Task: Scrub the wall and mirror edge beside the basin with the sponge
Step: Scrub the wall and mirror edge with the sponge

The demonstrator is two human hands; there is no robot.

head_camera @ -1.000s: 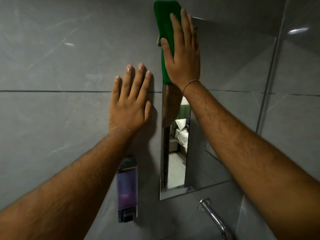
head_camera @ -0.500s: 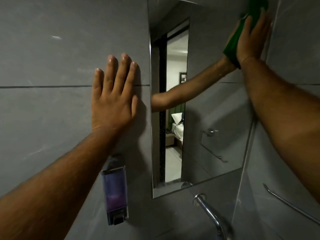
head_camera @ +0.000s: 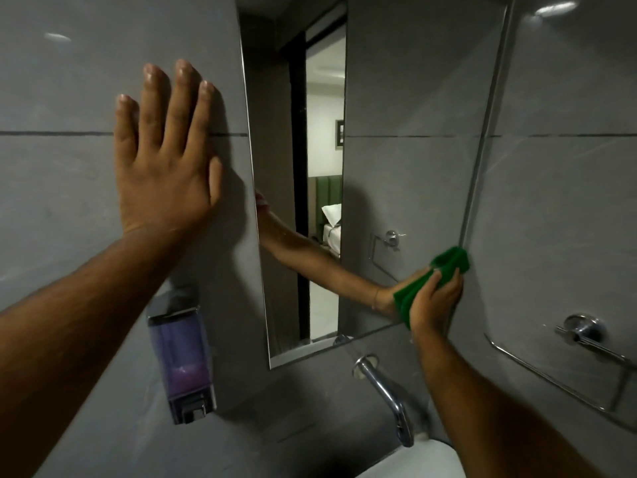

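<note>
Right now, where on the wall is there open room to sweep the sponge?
Bare tile lies above the towel rail, right of the mirror. Left of it is crowded: the left hand is flat there, soap dispenser below. The right hand presses the sponge at the mirror's right edge.

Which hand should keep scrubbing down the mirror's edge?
Probably the right hand: it already holds the green sponge against the mirror's right edge. The left hand lies flat on the wall, empty.

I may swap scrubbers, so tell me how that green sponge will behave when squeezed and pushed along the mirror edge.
The green sponge looks soft and floppy: it bunches and folds under the right hand. It is probably light, since that hand alone presses it to the mirror. It likely bends around the edge rather than staying flat.
</note>
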